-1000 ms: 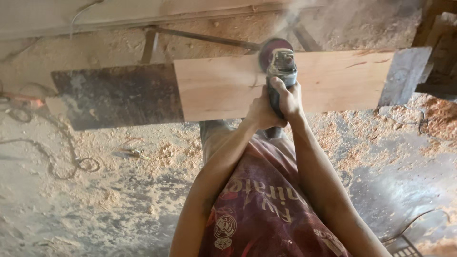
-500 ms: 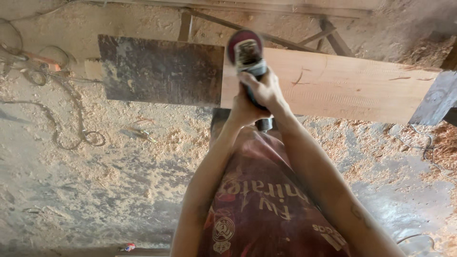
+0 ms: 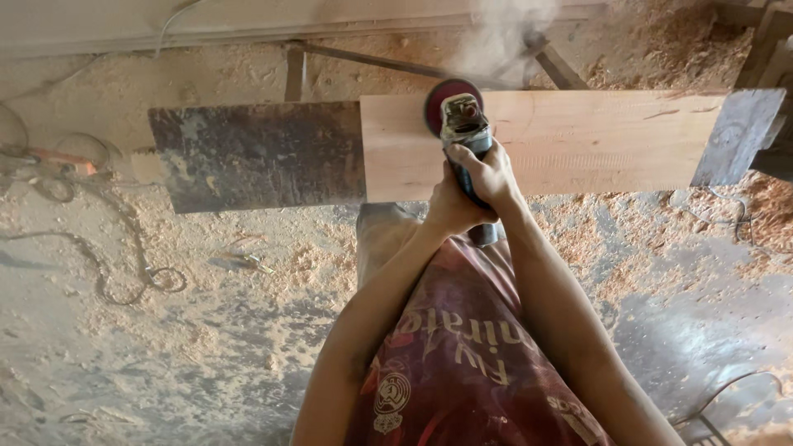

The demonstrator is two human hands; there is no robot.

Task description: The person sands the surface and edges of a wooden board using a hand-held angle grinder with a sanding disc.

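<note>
Both hands are wrapped round one tool: the right hand [image 3: 492, 172] is clenched on the body of the angle grinder [image 3: 462, 132], just behind its head, and the left hand [image 3: 450, 211] is clenched on the rear of the same body, touching the right. The grinder is pointed away from the person, its red sanding disc [image 3: 436, 101] laid against the far edge of the pale plank [image 3: 578, 140]. Dust [image 3: 500, 33] is thrown up just beyond the disc. The plank is seen lying level across the view, its left end a dark unsanded section [image 3: 248, 153], its right end a grey section [image 3: 739, 136]. Sawdust [image 3: 314, 264] and a loose cable [image 3: 124, 272] are spread on the floor [image 3: 124, 372] below.
</note>
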